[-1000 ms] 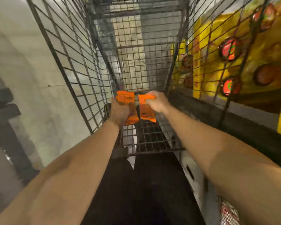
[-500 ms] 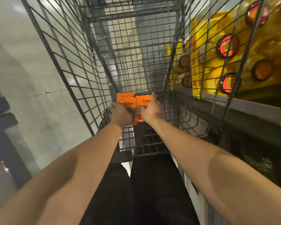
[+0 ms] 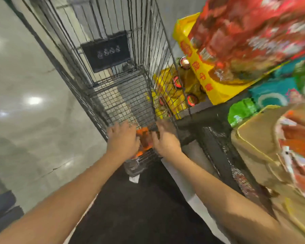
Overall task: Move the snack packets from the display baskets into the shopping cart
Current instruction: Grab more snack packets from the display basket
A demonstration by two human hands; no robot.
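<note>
Left hand: the left hand (image 3: 122, 139) sits at centre frame, back of the hand up, fingers spread and fairly straight over the orange packets; whether it grips them is lost to blur.
Right hand: the right hand (image 3: 165, 138) lies just beside it, to the right, fingers slightly bent downward; any hold on a packet cannot be told.
Snack packets: the orange snack packets (image 3: 143, 138) show only in the narrow gap between the two hands, low in the cart at its near end.
Cart: the wire shopping cart (image 3: 102, 95) runs from centre frame toward the top, its mesh walls rising close on both sides of the hands; a dark placard (image 3: 106, 51) hangs on its far end.
Room left: pale glossy floor (image 3: 30, 106) fills the left half of the frame.
Room right: a dark shelf edge (image 3: 206, 118) presses against the cart's right wall, with yellow packs (image 3: 174, 92) behind the mesh, blurred red bags (image 3: 250, 36) at upper right and a cardboard box (image 3: 259, 143) at right.
</note>
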